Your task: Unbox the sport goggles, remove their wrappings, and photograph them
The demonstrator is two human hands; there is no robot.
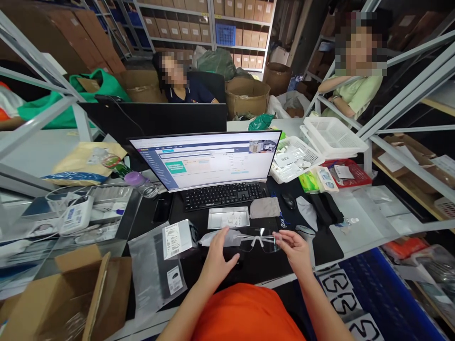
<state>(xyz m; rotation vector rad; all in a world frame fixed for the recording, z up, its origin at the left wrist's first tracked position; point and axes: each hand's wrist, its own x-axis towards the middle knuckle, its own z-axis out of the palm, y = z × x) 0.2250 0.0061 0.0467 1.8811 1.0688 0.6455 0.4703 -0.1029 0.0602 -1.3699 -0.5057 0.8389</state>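
Observation:
Clear-lensed glasses (258,240) are held over the desk mat by my right hand (292,246), whose thumb and fingers pinch one end of them. My left hand (221,255) is beside the other end, thumb and fingers apart, with nothing in it. A crumpled pale pouch (227,237) lies just beyond the left fingers. Behind that is a shallow white open box (228,217) with a printed slip in it. To the left stands a labelled white box (179,239), next to a clear plastic bag (152,270) with a tag.
A monitor (213,161) and keyboard (223,195) stand ahead. A mouse (288,201) and a scanner (305,232) lie at right, white baskets (298,158) behind. An open carton (71,289) is at lower left. Two people are across the desk; metal frame bars flank it.

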